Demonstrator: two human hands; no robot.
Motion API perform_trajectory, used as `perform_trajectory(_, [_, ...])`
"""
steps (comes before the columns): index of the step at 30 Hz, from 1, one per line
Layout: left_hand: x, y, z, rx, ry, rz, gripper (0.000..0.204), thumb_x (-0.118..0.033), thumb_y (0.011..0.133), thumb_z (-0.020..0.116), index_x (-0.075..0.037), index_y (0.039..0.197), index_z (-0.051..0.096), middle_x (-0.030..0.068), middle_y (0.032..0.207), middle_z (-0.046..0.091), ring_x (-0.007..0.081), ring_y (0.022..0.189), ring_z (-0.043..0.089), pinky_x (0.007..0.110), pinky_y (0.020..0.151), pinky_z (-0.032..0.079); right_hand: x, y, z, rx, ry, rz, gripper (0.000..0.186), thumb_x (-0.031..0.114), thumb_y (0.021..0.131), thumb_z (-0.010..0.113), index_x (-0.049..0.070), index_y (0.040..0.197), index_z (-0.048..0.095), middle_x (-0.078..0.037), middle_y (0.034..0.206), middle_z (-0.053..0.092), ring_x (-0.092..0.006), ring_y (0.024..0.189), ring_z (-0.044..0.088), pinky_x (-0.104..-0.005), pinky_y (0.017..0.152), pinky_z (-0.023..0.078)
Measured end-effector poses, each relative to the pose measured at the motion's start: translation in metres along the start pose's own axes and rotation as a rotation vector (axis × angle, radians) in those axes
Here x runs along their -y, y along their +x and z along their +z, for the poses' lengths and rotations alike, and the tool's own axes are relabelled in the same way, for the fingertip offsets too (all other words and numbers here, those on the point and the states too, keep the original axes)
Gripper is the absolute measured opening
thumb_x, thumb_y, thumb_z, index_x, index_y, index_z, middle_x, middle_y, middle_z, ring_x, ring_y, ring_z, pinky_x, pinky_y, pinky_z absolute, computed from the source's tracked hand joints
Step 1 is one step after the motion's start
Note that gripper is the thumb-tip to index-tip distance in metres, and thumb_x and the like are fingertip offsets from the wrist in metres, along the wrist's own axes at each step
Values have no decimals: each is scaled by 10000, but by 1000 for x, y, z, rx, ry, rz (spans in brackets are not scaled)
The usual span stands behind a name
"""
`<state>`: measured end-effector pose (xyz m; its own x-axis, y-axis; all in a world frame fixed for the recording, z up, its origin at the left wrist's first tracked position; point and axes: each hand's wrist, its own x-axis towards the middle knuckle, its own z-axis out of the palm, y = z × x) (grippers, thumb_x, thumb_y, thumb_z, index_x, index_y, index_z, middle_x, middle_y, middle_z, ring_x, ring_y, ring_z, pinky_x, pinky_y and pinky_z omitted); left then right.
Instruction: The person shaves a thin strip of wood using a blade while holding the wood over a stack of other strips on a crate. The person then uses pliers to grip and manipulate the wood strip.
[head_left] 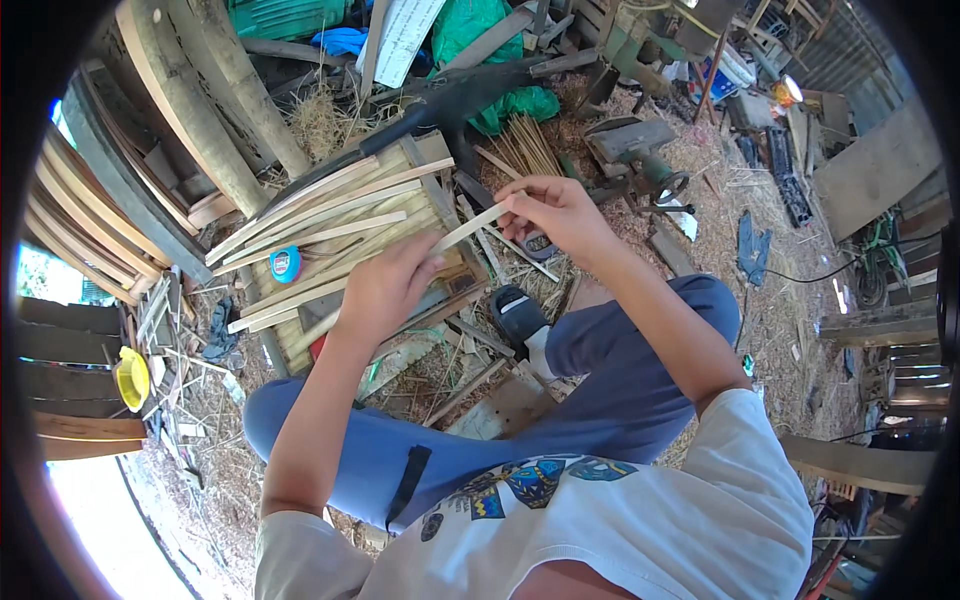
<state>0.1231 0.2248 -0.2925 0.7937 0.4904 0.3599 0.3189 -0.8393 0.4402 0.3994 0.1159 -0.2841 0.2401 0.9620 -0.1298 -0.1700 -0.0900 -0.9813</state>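
Observation:
A thin pale wooden strip slants between my two hands above the low slatted bench. My left hand is closed round its nearer part, palm down, and hides that end. At the upper right end, my right hand pinches the strip between thumb and fingers. Several similar wooden strips lie lengthwise across the bench top. Among them rests a round blue tape measure, left of my left hand. Just below my right fingers is a dark curved object, whose kind I cannot make out.
Beyond the bench stands a bundle of thin sticks near a green plastic bag. A metal vise-like tool sits at the right. Long curved boards lean at the left, above a yellow basin. Shavings cover the floor.

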Motion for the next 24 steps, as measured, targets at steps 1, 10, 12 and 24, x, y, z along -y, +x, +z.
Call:
perform_trajectory(1, [-5, 3, 0, 59, -6, -62, 292, -288, 1076, 665, -126, 1315, 708, 132, 1211, 770, 364, 1012, 754, 464, 822, 618, 0, -2, -4, 27, -25, -34, 240, 139, 1085, 686, -19, 1263, 720, -97, 1012, 792, -144, 888, 761, -292, 750, 586])
perform_trajectory(10, [39, -3, 41, 33, 255, -88, 286, -213, 1070, 646, -121, 1332, 716, 98, 988, 646, 346, 918, 684, 483, 751, 580, -95, 9, -88, -215, -356, -217, 367, 256, 1033, 764, -21, 1265, 699, -71, 1013, 756, -124, 844, 700, -291, 774, 551])
perform_trajectory(12, [40, 0, 46, 41, 302, -105, 289, -202, 1064, 649, -118, 1331, 719, 97, 987, 628, 338, 937, 671, 481, 775, 568, -121, 14, -114, -248, -236, -5, 320, 248, 1029, 733, 0, 1232, 721, -68, 953, 749, -129, 839, 702, -299, 777, 557])
perform_trajectory(24, [63, 1, 62, -127, 395, -131, 246, -178, 1049, 649, -118, 1270, 738, 86, 1124, 664, 339, 1047, 636, 476, 908, 483, -189, 45, -71, -68, -362, -27, 274, 182, 981, 699, -32, 1150, 732, -133, 937, 760, -223, 853, 715, -358, 813, 560])
